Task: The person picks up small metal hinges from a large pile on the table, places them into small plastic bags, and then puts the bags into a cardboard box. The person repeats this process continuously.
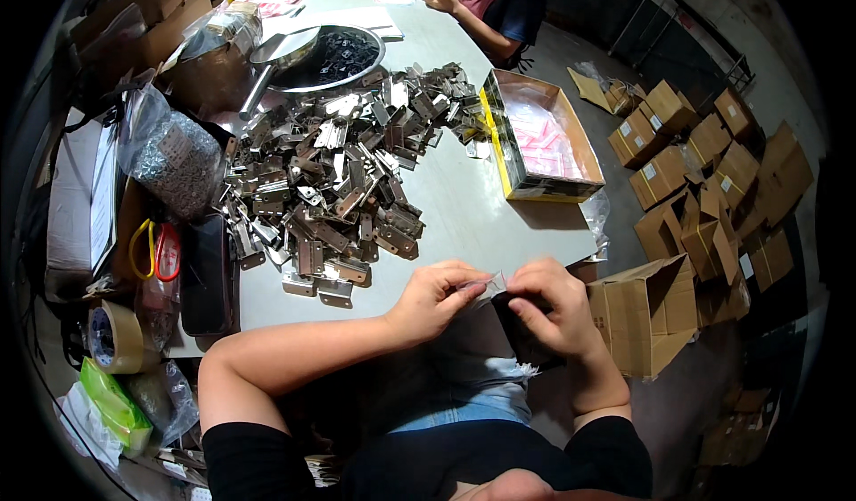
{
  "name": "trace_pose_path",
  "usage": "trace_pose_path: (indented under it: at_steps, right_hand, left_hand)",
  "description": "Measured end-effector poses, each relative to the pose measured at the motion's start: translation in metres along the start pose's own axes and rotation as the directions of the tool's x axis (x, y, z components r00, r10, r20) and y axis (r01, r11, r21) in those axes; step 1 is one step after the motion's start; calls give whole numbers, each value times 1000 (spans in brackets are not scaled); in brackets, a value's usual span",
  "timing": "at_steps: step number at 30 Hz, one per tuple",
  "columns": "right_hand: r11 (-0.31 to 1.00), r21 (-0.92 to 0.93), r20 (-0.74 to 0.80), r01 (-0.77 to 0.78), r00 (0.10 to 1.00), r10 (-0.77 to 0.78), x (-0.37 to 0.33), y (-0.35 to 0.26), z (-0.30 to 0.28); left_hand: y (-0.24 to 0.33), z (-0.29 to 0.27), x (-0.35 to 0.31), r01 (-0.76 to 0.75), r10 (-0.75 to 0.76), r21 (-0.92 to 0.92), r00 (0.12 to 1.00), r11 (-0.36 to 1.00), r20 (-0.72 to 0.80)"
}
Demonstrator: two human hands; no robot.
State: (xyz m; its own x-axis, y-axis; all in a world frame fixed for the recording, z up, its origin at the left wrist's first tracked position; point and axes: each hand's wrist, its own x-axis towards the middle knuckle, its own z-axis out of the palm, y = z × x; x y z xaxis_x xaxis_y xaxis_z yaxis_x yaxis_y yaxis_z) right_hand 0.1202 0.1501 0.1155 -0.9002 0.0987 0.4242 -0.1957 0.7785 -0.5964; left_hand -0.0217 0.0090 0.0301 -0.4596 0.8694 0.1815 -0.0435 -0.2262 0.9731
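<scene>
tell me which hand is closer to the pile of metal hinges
Left. The left hand sits just below the pile of metal hinges; the right hand is farther off to the right.

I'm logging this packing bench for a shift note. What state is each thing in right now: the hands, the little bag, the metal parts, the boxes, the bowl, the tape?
Left hand: pinching the small clear bag.
Right hand: gripping the same bag from the other side.
Small clear bag: held above the lap, off the table.
Metal hinges: loose heap on the table.
Yellow-edged box: open.
Steel bowl: holds dark parts.
Tape roll: lying at the table's edge.
Carton: flaps open.
</scene>
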Motion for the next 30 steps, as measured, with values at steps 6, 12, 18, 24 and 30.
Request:
trace_pose_path:
  at_steps: [6, 12, 18, 24, 30]
  right_hand:
    - [993, -113, 199, -27, 979, 49, 1, -22, 3]
    - [939, -333, 444, 88, 893, 74, 4, -25, -5]
    - [999, 16, 628, 30, 778, -33, 42, -15, -6]
    - [970, -97, 364, 225, 915, -176, 99, 31, 65]
    - [892, -301, 290, 337, 924, -251, 89, 49, 105]
  left_hand:
    - [-1, -7, -7, -50, 39, 200, 997, 978, 60]
    - [0, 0, -10, -359, 337, 420, 933, 833, 129]
    - [3, -2, -13, -198, 49, 441, 944, 876, 326]
    - [-6, 11, -22, -73, 14, 71, 789, 995, 614]
    - [-10, 9, -20, -56, -7, 87, 803, 995, 596]
